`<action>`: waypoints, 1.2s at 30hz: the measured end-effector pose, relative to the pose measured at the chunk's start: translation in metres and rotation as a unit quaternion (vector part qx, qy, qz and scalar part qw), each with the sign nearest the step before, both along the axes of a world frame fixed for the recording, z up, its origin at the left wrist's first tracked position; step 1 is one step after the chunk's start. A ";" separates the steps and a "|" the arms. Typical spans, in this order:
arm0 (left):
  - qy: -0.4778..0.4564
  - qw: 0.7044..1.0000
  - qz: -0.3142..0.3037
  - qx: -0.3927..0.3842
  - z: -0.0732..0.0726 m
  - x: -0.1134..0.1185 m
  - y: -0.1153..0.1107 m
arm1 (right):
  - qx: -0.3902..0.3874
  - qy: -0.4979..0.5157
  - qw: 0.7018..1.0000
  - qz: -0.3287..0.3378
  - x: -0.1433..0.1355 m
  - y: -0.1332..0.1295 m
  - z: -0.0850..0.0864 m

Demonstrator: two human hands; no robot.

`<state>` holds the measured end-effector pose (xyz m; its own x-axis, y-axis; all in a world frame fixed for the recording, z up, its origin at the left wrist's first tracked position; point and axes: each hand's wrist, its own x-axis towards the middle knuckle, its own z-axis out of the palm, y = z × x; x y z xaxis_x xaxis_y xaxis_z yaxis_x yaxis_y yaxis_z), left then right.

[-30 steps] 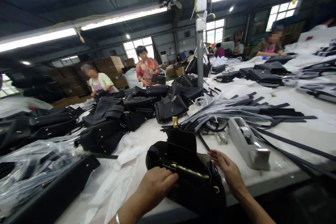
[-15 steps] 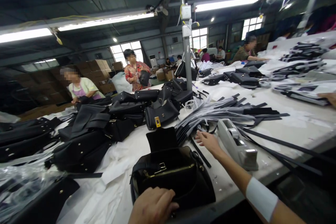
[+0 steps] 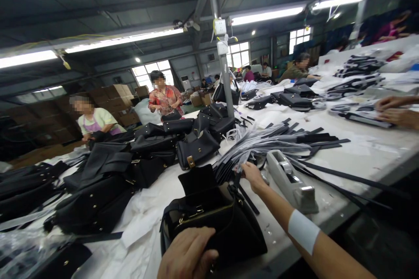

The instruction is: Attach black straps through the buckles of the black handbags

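A black handbag (image 3: 229,231) stands on the table in front of me, its flap (image 3: 198,178) thrown back and a gold zip showing along its top. My left hand (image 3: 190,250) lies over the bag's near side, fingers and thumb bent against it. Beyond the bag's far right corner, my right hand (image 3: 253,175) pinches the end of a black strap, with some thin whitish wrapping at the fingertips. That strap is at the near end of a bundle of wrapped black straps (image 3: 258,141). Just right of this hand sits a grey tape dispenser (image 3: 288,183).
Several finished-looking black handbags (image 3: 198,148) are heaped to the left and behind. White sheets (image 3: 137,226) lie beside my bag. A metal post (image 3: 225,83) rises mid-table. Co-workers stand across the table; another person's hands (image 3: 397,111) work at the right edge.
My right hand has closed its spread fingers on a strap end by the bundle. My left hand stays on the bag. The view has shifted slightly to the right.
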<state>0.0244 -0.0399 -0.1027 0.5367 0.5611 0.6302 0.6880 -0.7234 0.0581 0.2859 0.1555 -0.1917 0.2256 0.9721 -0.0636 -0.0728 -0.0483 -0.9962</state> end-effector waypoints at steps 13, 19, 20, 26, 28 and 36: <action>-0.198 0.927 -0.021 -0.318 0.038 0.080 0.073 | 0.211 0.051 0.976 0.001 0.005 -0.134 0.085; -0.328 0.722 -0.075 -0.604 0.035 0.108 0.056 | 0.196 -0.015 0.971 0.138 -0.034 -0.195 0.067; -0.353 0.695 -0.077 -0.622 0.033 0.108 0.052 | 0.184 -0.003 0.970 0.156 -0.037 -0.200 0.062; -0.485 0.580 -0.062 -0.652 0.017 0.085 0.041 | 0.069 0.202 0.965 0.155 -0.030 -0.202 0.039; -0.499 0.567 -0.052 -0.654 0.014 0.075 0.035 | 0.035 0.297 0.950 0.090 -0.017 -0.193 0.035; -0.424 0.609 0.018 -0.670 -0.011 0.036 0.002 | 0.092 0.424 0.894 -0.112 0.069 -0.142 0.045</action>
